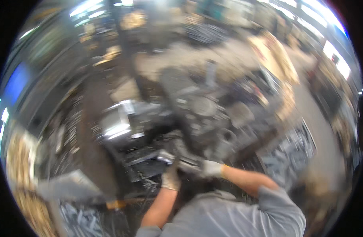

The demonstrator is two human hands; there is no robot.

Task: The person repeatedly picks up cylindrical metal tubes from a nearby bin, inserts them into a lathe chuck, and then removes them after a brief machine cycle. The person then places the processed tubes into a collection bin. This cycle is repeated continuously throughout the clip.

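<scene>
The whole picture is smeared by motion. A short, shiny metal bar (188, 164) lies crosswise between my two hands, in front of my chest. My left hand (171, 178), in a pale glove with darkened fingers, is closed at the bar's left part. At its right end is my right hand (212, 169), also in a pale glove and apparently closed on it; the single fingers are blurred. A bright metal part (164, 157) shows just beyond my left fingertips. The dark machine (181, 138) stands right beyond both hands.
A shiny metal box (116, 121) sits on the machine's left. Bins of grey metal pieces stand at the right (290, 152) and lower left (80, 219). A grey sheet-metal tray (70, 186) juts out at left. Tan sacking or cardboard (278, 59) stands at the far right.
</scene>
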